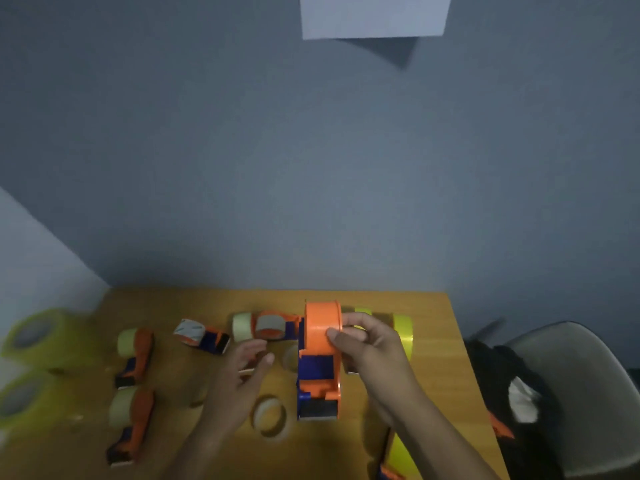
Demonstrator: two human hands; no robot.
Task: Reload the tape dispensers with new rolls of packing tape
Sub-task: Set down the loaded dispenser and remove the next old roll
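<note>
My right hand point(372, 344) grips an orange and blue tape dispenser point(320, 355) by its round hub, holding it upright over the wooden table point(429, 341). To its left my left hand point(247, 370) hovers with relaxed fingers, holding nothing. Beneath it an almost spent tape core point(268, 415) lies flat on the table. Two dispensers with pale rolls point(135, 351) point(130, 422) lie at the left, and two more point(202, 336) point(265, 327) lie further back. Yellow-green tape rolls point(403, 336) stand behind my right hand.
Blurred yellow-green rolls point(33, 341) sit off the table's left edge. Another yellow roll point(398, 452) lies near the front right. A grey chair point(581, 386) with dark cloth on it stands right of the table. A blue-grey wall rises behind.
</note>
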